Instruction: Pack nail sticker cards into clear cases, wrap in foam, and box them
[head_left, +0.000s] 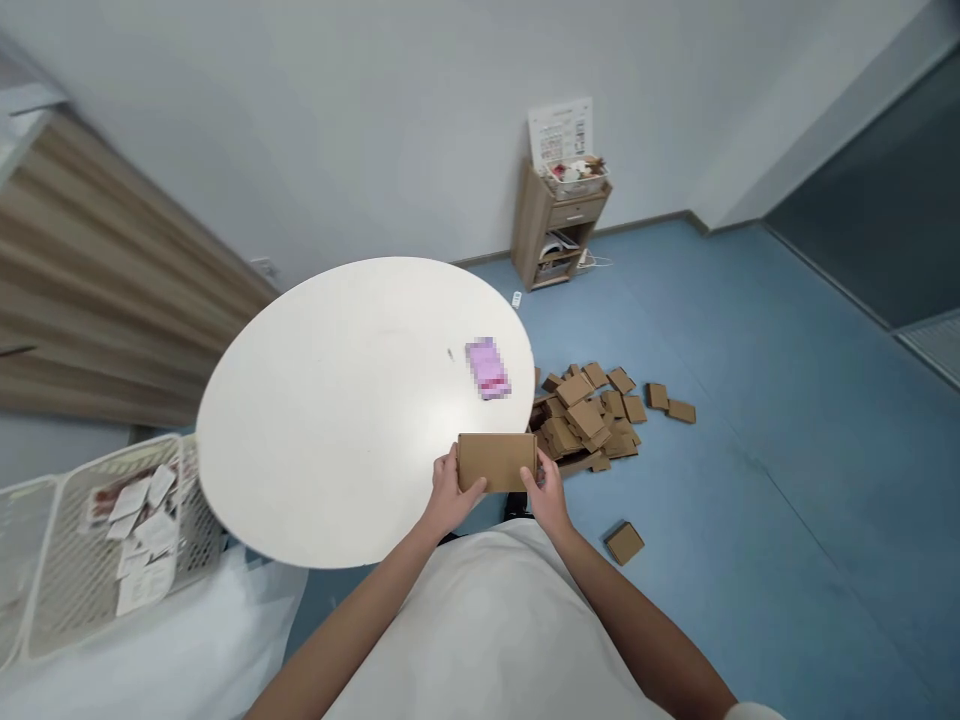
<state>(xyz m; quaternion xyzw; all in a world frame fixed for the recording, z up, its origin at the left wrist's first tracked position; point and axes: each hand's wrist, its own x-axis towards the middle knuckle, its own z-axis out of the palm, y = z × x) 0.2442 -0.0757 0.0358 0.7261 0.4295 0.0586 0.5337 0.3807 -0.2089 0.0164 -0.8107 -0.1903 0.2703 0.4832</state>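
A small brown cardboard box (497, 460), lid closed, is held level between my two hands at the near right edge of the round white table (337, 400). My left hand (451, 492) grips its left end, the thumb resting on top. Around the right end my right hand (547, 490) is closed the same way. Just beyond the box, a pink-purple item (487, 367), blurred by pixelation, lies on the table. A tiny dark object (450, 353) sits to its left, too small to make out.
Many small cardboard boxes (592, 415) lie heaped on the blue floor at the right, with one box (624, 543) apart. White baskets (112, 540) with papers stand at the left. A wooden cabinet (559, 225) stands by the wall.
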